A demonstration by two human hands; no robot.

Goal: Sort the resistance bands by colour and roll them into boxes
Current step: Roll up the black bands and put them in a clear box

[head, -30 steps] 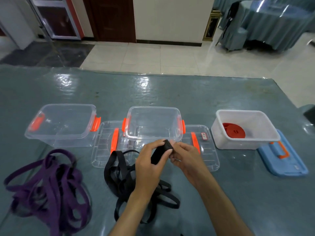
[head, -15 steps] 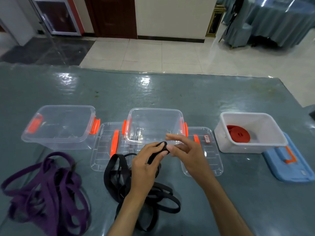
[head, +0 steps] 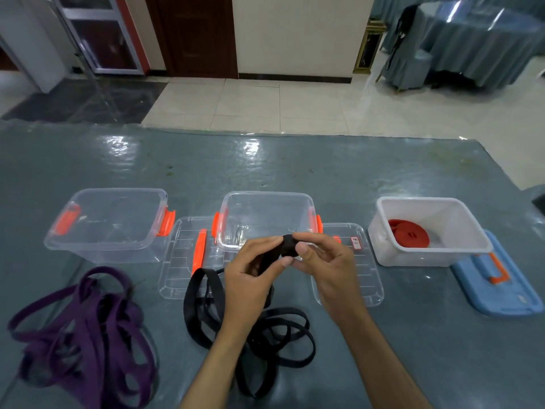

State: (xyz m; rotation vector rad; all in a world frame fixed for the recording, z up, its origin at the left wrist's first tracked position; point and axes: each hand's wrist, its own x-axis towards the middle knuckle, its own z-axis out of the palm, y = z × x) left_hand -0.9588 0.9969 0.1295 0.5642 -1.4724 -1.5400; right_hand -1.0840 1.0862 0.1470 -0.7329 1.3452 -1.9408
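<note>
Together, left hand [head: 253, 278] and right hand [head: 327, 267] pinch the black band [head: 290, 245]'s small rolled end, fingers curled.

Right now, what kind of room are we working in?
Probably a banquet or function hall: a round table draped in a blue cloth with a covered chair stands behind, on a glossy tiled floor, beyond our plastic-covered work table.

- A glossy grey-green tabletop [head: 295, 172] fills the lower frame, catching white light reflections.
- Beyond it, pale cream floor tiles [head: 250, 104]; dark marble flooring [head: 82, 98] at upper left.
- A dark brown wooden door [head: 194, 33] top centre, beside a cream wall [head: 295, 31].
- A round table draped in blue-grey cloth [head: 483, 39], upper right.
</note>
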